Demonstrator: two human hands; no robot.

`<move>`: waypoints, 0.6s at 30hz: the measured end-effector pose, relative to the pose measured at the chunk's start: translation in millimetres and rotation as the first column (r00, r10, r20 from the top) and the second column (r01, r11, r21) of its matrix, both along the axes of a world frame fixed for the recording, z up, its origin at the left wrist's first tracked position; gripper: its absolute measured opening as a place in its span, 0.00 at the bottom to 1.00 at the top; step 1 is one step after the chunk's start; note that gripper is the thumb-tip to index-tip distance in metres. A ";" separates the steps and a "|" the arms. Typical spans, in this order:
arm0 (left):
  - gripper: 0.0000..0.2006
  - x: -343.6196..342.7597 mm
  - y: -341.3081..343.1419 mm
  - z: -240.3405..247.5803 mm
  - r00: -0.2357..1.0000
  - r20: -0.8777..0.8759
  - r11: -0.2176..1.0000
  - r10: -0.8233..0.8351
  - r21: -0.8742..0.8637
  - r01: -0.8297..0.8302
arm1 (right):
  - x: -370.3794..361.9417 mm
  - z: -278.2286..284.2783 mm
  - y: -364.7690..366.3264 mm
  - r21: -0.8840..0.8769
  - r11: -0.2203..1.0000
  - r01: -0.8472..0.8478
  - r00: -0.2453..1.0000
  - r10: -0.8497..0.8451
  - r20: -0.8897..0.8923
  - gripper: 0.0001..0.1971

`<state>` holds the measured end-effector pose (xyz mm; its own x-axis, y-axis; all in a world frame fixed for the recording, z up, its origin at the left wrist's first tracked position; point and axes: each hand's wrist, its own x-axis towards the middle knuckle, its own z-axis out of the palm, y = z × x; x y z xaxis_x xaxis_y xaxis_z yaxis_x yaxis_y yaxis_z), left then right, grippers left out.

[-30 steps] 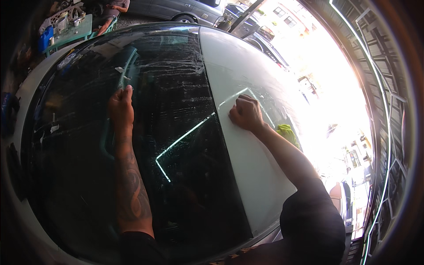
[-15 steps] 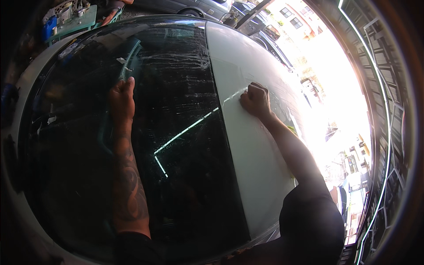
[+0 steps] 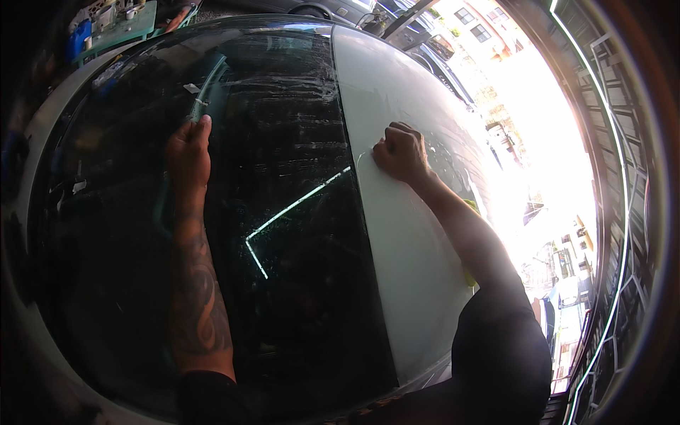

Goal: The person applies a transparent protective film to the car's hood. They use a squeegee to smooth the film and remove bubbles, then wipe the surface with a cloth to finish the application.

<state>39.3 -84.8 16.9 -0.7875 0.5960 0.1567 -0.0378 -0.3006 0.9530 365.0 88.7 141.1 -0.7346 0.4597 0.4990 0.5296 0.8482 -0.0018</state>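
A glossy black panel (image 3: 297, 312) and a white panel (image 3: 389, 269) meet along a straight seam on a car's curved surface. Over the black part, my left hand (image 3: 190, 149) is closed, thumb uppermost; whatever its fingers pinch is hidden. A pale teal streak (image 3: 212, 74) runs beyond the thumb, perhaps a sheet's edge or a reflection. My right hand (image 3: 401, 152) makes a fist above the white panel, close to the seam; its contents cannot be made out. Wet-looking smears (image 3: 304, 92) cross the far black area.
Small white scraps (image 3: 191, 88) show near my left hand. Something yellow-green (image 3: 470, 276) peeks out by my right forearm. A teal table (image 3: 134, 32) with cups and a blue container (image 3: 79, 39) stands far left, a person beside it. Parked vehicles (image 3: 304, 8) lie beyond.
Both closed hands have shifted slightly left and a little away from me. The bright reflected line no longer reaches across the white panel.
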 end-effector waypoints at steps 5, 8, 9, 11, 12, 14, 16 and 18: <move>0.22 17.3 5.9 6.4 0.998 0.046 0.999 -0.044 -0.026 0.045 | -31.0 14.8 49.8 0.017 0.970 0.244 0.964 -0.245 0.102 0.12; 0.20 25.6 4.1 10.1 0.993 0.074 0.994 -0.092 -0.057 0.096 | -43.5 12.4 107.2 0.017 0.929 0.370 0.925 -0.370 0.089 0.12; 0.19 28.1 7.6 9.7 0.990 0.080 0.991 -0.117 -0.055 0.122 | -40.7 11.6 120.4 0.061 0.929 0.366 0.927 -0.370 0.066 0.12; 0.19 25.2 9.1 -0.7 0.989 0.112 0.990 -0.097 -0.094 0.108 | -42.0 12.3 88.3 0.006 0.928 0.372 0.927 -0.371 0.060 0.12; 0.19 19.3 10.0 -0.9 0.989 0.130 0.990 -0.074 -0.113 0.089 | -33.8 13.8 66.7 0.016 0.953 0.301 0.951 -0.302 0.069 0.11; 0.21 6.7 3.3 7.7 0.998 0.058 0.996 0.014 -0.086 -0.009 | -9.9 4.5 22.4 -0.010 0.984 0.178 0.981 -0.177 0.079 0.10; 0.22 11.5 -9.7 22.2 0.994 0.111 0.995 0.003 -0.103 0.008 | 11.8 4.0 10.8 -0.034 0.987 0.157 0.986 -0.154 0.069 0.11; 0.22 2.4 -5.8 7.7 0.997 0.077 0.999 0.017 -0.043 -0.013 | 3.0 14.9 22.0 -0.027 0.977 0.211 0.975 -0.209 0.071 0.11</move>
